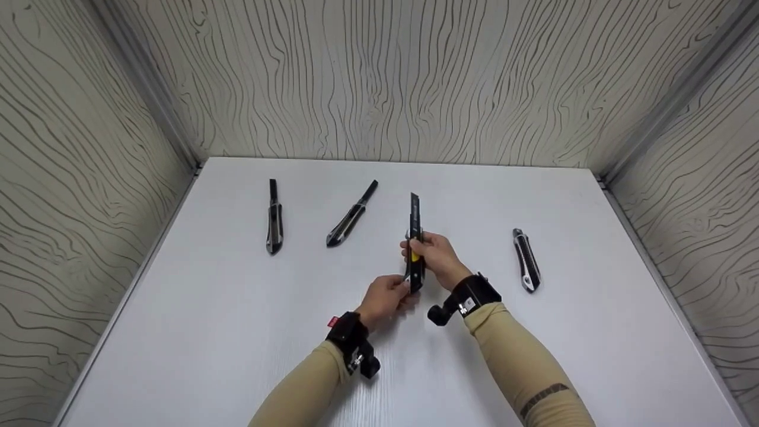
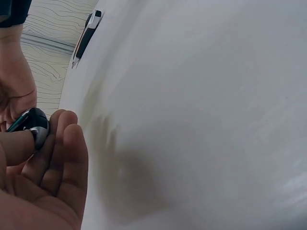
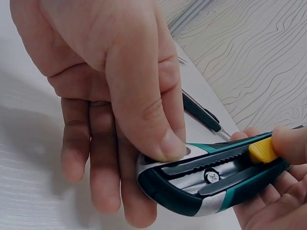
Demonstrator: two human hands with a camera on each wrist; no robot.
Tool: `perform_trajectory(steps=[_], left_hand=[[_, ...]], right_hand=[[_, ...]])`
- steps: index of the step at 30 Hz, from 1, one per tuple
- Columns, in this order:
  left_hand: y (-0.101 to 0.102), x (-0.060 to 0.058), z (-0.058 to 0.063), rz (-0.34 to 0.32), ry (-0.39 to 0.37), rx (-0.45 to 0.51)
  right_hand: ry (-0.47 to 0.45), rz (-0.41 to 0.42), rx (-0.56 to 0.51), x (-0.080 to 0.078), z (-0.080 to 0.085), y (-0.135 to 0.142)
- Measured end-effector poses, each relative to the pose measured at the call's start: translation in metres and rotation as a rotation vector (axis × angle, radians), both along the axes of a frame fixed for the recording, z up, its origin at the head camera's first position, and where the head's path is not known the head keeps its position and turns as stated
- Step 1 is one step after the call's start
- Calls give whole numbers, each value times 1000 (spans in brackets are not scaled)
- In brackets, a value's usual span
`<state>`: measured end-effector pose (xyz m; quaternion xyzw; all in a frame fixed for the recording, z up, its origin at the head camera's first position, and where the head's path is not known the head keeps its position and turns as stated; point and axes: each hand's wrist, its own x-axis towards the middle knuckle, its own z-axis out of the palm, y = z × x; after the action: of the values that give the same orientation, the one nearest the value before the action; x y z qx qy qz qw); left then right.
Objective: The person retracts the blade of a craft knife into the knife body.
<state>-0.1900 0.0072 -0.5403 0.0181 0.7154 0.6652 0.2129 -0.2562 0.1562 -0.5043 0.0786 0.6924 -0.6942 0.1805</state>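
A utility knife (image 1: 415, 274), dark green and silver with a yellow slider (image 3: 263, 150), is held between both hands above the white table. Its dark blade (image 1: 415, 204) sticks out, pointing away from me. My left hand (image 1: 382, 299) pinches the butt end between thumb and fingers. Around the handle farther up curls my right hand (image 1: 440, 256), its thumb (image 3: 290, 143) against the slider. From the left wrist, the left hand (image 2: 53, 177) and the knife's rounded butt (image 2: 36, 120) show, while the blade is out of that view.
Two more utility knives, one at the left (image 1: 274, 228) and one slanted nearer the middle (image 1: 345, 226), lie with dark blades out. At the right lies another utility knife (image 1: 526, 261), with no long blade showing. Patterned walls (image 1: 379, 77) border the white table (image 1: 207, 332).
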Motion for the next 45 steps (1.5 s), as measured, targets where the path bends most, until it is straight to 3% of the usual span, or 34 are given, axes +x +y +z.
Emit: perform_trajectory(steps=[35, 45], left_hand=[[2, 1, 0, 45, -14, -2], [4, 2, 3, 72, 7, 25]], right_hand=[[21, 34, -19, 2, -7, 3], [64, 26, 93, 6, -7, 6]])
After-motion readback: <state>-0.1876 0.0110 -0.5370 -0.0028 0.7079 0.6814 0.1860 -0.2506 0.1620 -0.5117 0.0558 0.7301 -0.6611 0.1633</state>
